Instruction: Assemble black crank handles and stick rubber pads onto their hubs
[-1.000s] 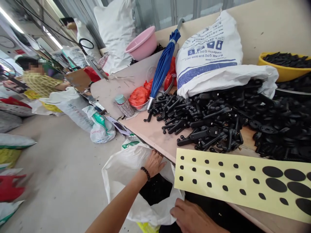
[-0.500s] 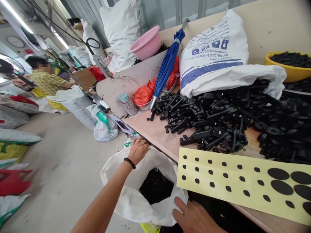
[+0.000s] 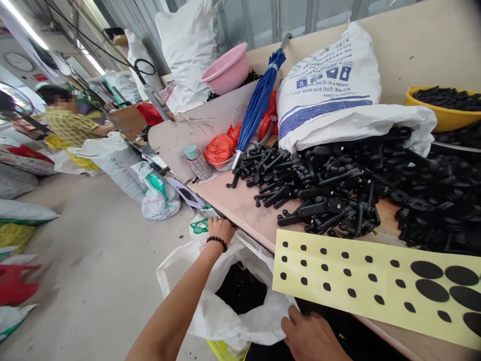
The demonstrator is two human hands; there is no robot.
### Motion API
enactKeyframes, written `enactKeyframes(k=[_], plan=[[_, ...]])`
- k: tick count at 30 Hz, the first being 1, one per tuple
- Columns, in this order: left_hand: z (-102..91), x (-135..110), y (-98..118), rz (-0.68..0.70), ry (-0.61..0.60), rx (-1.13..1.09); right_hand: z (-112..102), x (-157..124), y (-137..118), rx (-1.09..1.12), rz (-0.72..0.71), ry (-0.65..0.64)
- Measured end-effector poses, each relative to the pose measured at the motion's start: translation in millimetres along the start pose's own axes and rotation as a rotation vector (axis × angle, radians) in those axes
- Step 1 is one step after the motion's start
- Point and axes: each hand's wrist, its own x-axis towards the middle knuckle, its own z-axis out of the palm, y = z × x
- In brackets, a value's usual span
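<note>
A white woven sack stands with its mouth wide at the table's edge, black pieces lying deep inside. At its far rim is my left hand, a beaded bracelet on the wrist. Its fingers are curled over the rim close to the table edge, and the fingertips are partly hidden. My right hand pinches the near right rim between thumb and fingers. Just above that hand, a yellow sheet with black stickers overhangs the table edge.
Black plastic arms are heaped on the table. Behind them are a printed white sack, a blue umbrella, a pink basin and a yellow bowl. Filled bags stand on the floor; a person sits beyond.
My left hand has moved right and slightly away along the far rim, closer to the table edge. My right hand has shifted a little right, drawing the near rim with it.
</note>
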Motion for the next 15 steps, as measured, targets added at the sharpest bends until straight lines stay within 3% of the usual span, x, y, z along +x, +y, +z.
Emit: enactKeyframes(k=[4,7,11,15], plan=[[-15.6,-36.6,-3.9,0.067,0.135,0.003,-14.8,2.3,2.3,0.042,0.023,-0.014],[-6.7,-56.9,-3.5,0.102,0.129,-0.044,-22.7,0.7,3.9,0.075,0.048,-0.032],[24.3,-54.8,3.3,0.128,0.101,-0.13,-21.2,-1.9,4.6,0.13,0.074,-0.066],[42.0,-39.6,13.1,0.183,0.174,-0.225,-19.8,-1.4,0.4,0.209,0.097,-0.133]])
